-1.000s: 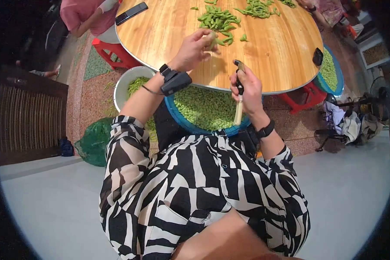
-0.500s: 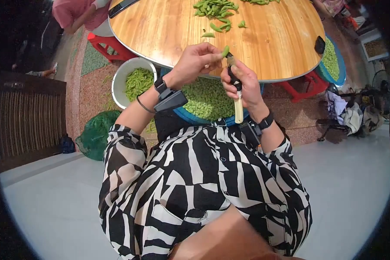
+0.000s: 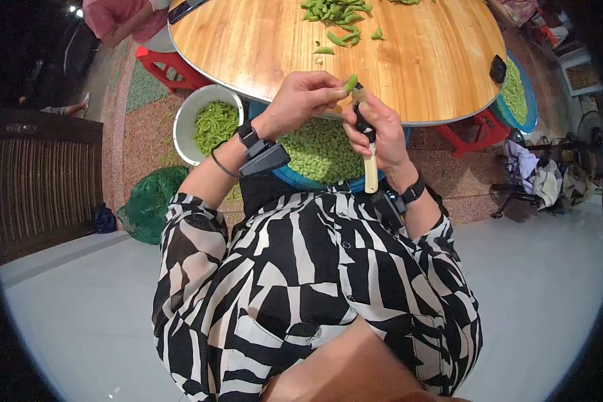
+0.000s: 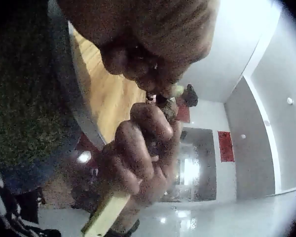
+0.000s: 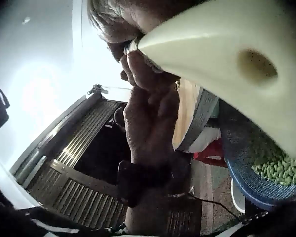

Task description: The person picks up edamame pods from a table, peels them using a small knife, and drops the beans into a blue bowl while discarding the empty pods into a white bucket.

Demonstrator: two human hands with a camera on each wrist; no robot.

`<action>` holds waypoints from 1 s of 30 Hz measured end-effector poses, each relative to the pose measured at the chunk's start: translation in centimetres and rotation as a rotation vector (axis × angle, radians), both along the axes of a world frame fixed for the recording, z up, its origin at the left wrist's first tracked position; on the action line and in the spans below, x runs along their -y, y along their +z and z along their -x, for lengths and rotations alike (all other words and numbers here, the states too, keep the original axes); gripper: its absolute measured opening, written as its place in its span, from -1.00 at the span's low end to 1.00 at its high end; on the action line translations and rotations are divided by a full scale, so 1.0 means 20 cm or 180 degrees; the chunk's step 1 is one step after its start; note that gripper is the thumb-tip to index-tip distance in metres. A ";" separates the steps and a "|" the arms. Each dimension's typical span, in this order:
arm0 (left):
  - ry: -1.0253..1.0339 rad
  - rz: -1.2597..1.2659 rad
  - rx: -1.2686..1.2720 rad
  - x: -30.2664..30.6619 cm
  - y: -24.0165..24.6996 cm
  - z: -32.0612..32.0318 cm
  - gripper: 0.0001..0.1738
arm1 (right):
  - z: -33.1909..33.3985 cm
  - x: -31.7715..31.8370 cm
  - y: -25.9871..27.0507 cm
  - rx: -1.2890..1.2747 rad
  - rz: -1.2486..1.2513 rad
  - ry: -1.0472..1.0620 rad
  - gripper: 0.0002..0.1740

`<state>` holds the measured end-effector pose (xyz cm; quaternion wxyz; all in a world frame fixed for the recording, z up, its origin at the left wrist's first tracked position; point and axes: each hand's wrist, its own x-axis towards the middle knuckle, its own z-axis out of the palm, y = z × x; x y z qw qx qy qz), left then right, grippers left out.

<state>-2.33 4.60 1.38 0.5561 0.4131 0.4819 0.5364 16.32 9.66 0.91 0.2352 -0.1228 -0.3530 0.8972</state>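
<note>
Over the near edge of the round wooden table point(image 3: 248, 50), my left hand point(image 3: 306, 99) pinches a green bean pod point(image 3: 351, 83) between thumb and fingertips. My right hand point(image 3: 382, 130) grips a small cream-handled knife point(image 3: 371, 171), its upper part wrapped in black. The short dark tip of the knife meets the pod at my right thumb. In the right wrist view, the handle point(image 5: 202, 47) with its hole fills the upper right. Below both hands, shelled green beans point(image 3: 321, 151) fill a blue tub point(image 5: 251, 192).
A pile of pods point(image 3: 335, 10) lies farther back on the table, with a few loose pods nearer. To the left stand a white bucket point(image 3: 177, 134) of pods and a green net bag point(image 3: 151, 208). Red stools point(image 3: 479, 137) flank the table. Another person point(image 3: 120, 20) sits at upper left.
My left hand has come from the table to the knife with a pod, meeting my right hand. A single pod piece now lies on the near tabletop. In the last half second both hands have barely moved.
</note>
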 end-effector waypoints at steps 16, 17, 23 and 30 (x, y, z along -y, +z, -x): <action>-0.0701 0.0206 0.2120 0.00 -0.08 0.02 -0.84 | 0.02 0.02 0.00 -0.0533 0.0700 0.0134 -0.73; -0.0694 0.0204 0.2124 0.00 -0.08 0.02 -0.84 | 0.02 0.02 -0.01 -0.0685 0.0813 0.0192 -0.74; 0.0383 -0.2273 -0.3086 0.00 -0.01 0.01 -0.81 | 0.03 0.00 -0.07 -0.0470 0.1334 0.0134 -0.78; 0.0202 -0.0995 -0.2169 0.05 0.01 0.02 -0.81 | 0.04 0.03 -0.08 -0.0521 0.1431 0.0103 -0.76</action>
